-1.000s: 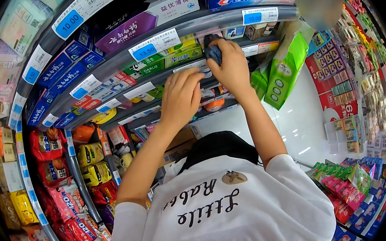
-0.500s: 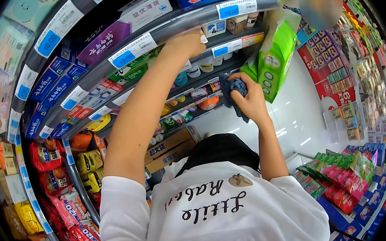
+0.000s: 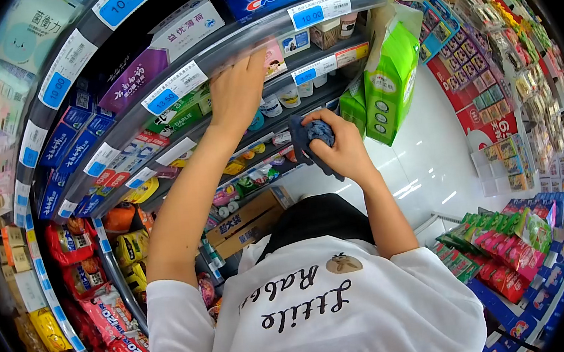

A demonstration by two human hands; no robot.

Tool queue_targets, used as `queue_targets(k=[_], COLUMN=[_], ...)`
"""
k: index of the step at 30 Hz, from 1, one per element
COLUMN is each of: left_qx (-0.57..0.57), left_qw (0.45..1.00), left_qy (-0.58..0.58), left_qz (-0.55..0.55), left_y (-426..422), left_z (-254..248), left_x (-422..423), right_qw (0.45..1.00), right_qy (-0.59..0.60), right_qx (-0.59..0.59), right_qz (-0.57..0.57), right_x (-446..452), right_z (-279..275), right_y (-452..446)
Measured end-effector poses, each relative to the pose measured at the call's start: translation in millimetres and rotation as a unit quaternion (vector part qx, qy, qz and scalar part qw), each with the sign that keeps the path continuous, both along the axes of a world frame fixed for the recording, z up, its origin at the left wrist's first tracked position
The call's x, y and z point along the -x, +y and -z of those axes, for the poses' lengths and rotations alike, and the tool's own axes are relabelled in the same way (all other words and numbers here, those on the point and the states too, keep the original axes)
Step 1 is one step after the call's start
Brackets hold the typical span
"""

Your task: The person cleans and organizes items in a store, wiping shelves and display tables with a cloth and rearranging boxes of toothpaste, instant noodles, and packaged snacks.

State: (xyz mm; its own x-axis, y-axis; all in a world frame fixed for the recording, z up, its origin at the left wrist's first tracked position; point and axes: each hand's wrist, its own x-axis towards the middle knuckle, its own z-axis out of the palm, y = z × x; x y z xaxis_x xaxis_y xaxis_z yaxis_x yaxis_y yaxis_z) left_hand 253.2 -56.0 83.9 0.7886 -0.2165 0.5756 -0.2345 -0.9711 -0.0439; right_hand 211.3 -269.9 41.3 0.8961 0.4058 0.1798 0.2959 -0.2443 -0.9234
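The right hand [image 3: 341,147] clamps its fingers on the bunched cloth [image 3: 319,132], likely freeing the left hand [image 3: 239,89] beside the pink box [image 3: 274,58], fingers hard to tell.

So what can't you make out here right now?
Head view, all four:
- What, if anything, the left hand touches: hidden by the hand and shelf rail.
- Dark cloth inside the right hand: hidden by fingers.
- Crest box, top: cut off by upper edge.
- Fine print on a 10.00 price label: too small.

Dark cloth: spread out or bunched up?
Bunched up. The dark cloth is crumpled into a wad in the right hand, with a loose part hanging out of the grip.
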Motion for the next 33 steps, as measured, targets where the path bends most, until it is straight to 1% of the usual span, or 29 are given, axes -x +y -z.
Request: queue_targets(k=[2, 4, 7, 8, 11, 12, 15, 16, 17, 19, 21, 23, 25, 26, 27, 28, 30, 31, 32, 33], left_qx=[0.022, 0.047, 0.139, 0.161, 0.286, 0.295, 0.394, 0.474, 0.465, 0.447, 0.427, 0.404, 0.360, 0.334, 0.308, 0.311, 0.345, 0.362, 0.348, 0.478], left_qw=[0.997, 0.987, 0.964, 0.967, 0.932, 0.928, 0.887, 0.845, 0.845, 0.846, 0.861, 0.875, 0.898, 0.908, 0.917, 0.916, 0.907, 0.902, 0.899, 0.831], left_qy=[-0.063, -0.125, -0.137, -0.112, -0.158, -0.165, -0.142, -0.155, -0.164, -0.181, -0.184, -0.187, -0.190, -0.197, -0.203, -0.200, -0.181, -0.174, -0.164, -0.150], left_qz=[0.040, 0.091, 0.178, 0.163, 0.153, 0.154, 0.194, 0.195, 0.205, 0.227, 0.206, 0.193, 0.169, 0.160, 0.152, 0.157, 0.161, 0.161, 0.211, 0.243], left_y=[4.6, 7.2, 2.3, 0.3, -10.8, -14.4, -19.0, -26.0, -25.0, -22.3, -21.7, -20.1, -21.8, -24.0, -27.0, -32.9, -33.8, -31.1, -16.8, -13.5], left_z=[7.7, 11.6, 18.0, 18.1, 10.8, 4.8, -9.2, -15.5, -20.0, -27.3, -32.1, -32.6, -35.8, -35.2, -35.4, -40.5, -38.8, -38.0, -36.5, -35.3], left_x=[2.3, 5.8, 19.7, 29.0, 49.7, 59.6, 87.3, 95.1, 101.0, 111.2, 122.0, 129.6, 135.5, 137.7, 140.2, 147.4, 159.3, 163.0, 161.7, 165.3], right_qw=[1.000, 0.998, 0.989, 0.984, 0.990, 0.993, 0.980, 0.974, 0.969, 0.924, 0.868, 0.847, 0.862, 0.896, 0.909, 0.901, 0.914, 0.922, 0.924, 0.925], right_qy=[0.006, -0.026, -0.092, -0.117, 0.043, 0.006, 0.046, 0.038, 0.056, 0.071, 0.034, -0.087, -0.196, -0.258, -0.329, -0.401, -0.371, -0.322, -0.271, -0.221], right_qx=[-0.022, -0.063, -0.115, -0.131, -0.136, -0.120, -0.193, -0.223, -0.238, -0.359, -0.474, -0.500, -0.464, -0.360, -0.254, -0.164, -0.161, -0.216, -0.270, -0.309], right_qz=[-0.008, 0.004, 0.020, 0.025, 0.004, 0.000, 0.004, 0.021, 0.049, 0.112, 0.143, 0.156, 0.060, 0.039, 0.020, 0.000, 0.003, -0.003, -0.012, -0.010], right_x=[-0.1, -1.4, -7.7, -9.0, 0.7, -0.7, 3.5, 6.1, 9.9, 17.9, 26.1, 36.1, 51.9, 53.7, 55.4, 57.1, 62.2, 62.6, 61.6, 63.6], right_z=[-3.1, 0.9, 11.9, 10.9, -7.3, -2.7, -8.6, -10.5, -16.3, -26.1, -42.0, -64.1, -76.6, -83.3, -89.9, -96.6, -88.3, -82.5, -80.0, -81.8], right_y=[2.8, 6.3, 10.6, 11.1, 4.2, 2.7, 2.5, 5.7, 6.5, 10.6, 10.8, 12.3, 25.1, 27.6, 30.1, 32.6, 44.2, 46.1, 48.0, 46.1])
